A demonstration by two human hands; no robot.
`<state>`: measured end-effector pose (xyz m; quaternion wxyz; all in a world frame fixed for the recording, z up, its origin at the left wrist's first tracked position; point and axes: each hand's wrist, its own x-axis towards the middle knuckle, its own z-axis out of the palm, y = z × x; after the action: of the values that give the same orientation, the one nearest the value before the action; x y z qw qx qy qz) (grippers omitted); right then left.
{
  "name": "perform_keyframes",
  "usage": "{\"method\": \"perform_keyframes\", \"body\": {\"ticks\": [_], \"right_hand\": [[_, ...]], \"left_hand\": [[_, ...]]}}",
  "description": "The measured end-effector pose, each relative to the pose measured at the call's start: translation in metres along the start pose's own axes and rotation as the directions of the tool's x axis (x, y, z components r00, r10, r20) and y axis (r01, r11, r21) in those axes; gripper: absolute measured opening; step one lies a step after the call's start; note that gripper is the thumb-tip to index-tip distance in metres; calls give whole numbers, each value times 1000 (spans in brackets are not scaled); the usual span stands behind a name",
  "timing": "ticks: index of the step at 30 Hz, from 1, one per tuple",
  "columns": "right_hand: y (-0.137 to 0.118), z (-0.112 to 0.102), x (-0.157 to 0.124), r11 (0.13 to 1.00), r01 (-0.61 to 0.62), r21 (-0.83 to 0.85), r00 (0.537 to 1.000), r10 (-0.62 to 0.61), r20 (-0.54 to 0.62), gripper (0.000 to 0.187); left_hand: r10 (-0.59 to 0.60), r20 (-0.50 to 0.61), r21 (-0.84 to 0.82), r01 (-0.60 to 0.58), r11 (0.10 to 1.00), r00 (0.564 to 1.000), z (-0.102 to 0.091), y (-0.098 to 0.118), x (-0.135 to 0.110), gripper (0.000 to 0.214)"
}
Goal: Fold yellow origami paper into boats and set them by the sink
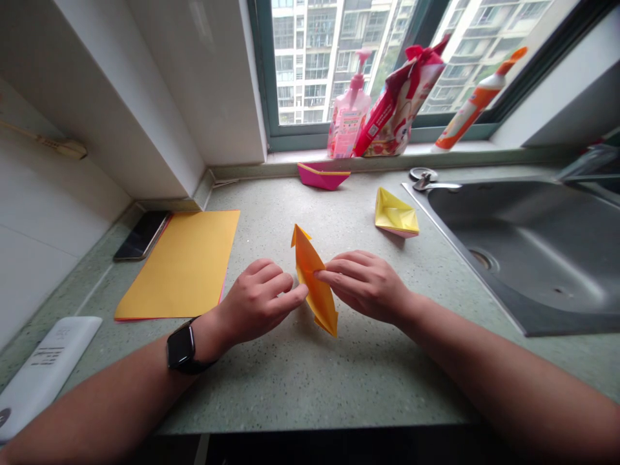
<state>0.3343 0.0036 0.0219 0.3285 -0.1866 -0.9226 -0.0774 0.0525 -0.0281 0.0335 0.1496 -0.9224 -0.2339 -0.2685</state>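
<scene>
Between my hands, over the counter, is an orange folded paper boat (314,274), its long sides spread apart and pointed flaps sticking out at both ends. My right hand (365,284) pinches its right side, the thumb reaching inside the fold and the fingers behind. On the other side, my left hand (261,298) is closed with curled fingers, and its thumb and index finger meet the boat's left edge. A magenta paper boat (323,177) rests near the window sill. Closer to the sink sits a yellow paper boat (396,216), tipped so its inside shows.
Orange paper sheets (181,268) lie stacked at the left, beside a dark phone (142,236). A white power bank (48,371) is at the near left. The steel sink (533,258) borders the right. A pink pump bottle (349,123), a red bag (402,110) and an orange-white bottle (472,106) line the sill.
</scene>
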Motion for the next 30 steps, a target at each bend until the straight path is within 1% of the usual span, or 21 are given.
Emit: {"method": "perform_keyframes", "body": {"ticks": [3, 5, 9, 12, 16, 20, 25, 30], "right_hand": [[0, 1, 1, 1000, 22, -13, 999, -22, -23, 19], [-1, 2, 2, 999, 27, -18, 999, -28, -28, 18], [-2, 2, 3, 999, 27, -23, 999, -28, -28, 18], [-2, 3, 3, 999, 36, -17, 999, -37, -26, 18], [-1, 4, 1, 999, 28, -23, 999, -29, -19, 16], [1, 5, -1, 998, -18, -61, 1000, 18, 4, 16], [3, 4, -2, 990, -76, -118, 997, 78, 17, 18], [4, 3, -2, 982, -100, -160, 994, 107, 35, 19]], "left_hand": [[-13, 50, 47, 11, 999, 999, 1, 3, 1, 18], [-35, 82, 76, 29, 997, 996, 2, 4, 2, 17], [-58, 145, 97, 44, 994, 988, 6, 5, -1, 19], [-55, 199, 102, 36, 994, 978, 10, 4, -5, 28], [-92, 251, 121, 63, 991, 964, 14, 2, -8, 21], [-106, 233, 129, 77, 989, 967, 12, 1, -6, 16], [-116, 185, 143, 91, 986, 976, 9, 2, -5, 19], [-133, 165, 145, 110, 983, 977, 7, 2, -5, 22]]}}
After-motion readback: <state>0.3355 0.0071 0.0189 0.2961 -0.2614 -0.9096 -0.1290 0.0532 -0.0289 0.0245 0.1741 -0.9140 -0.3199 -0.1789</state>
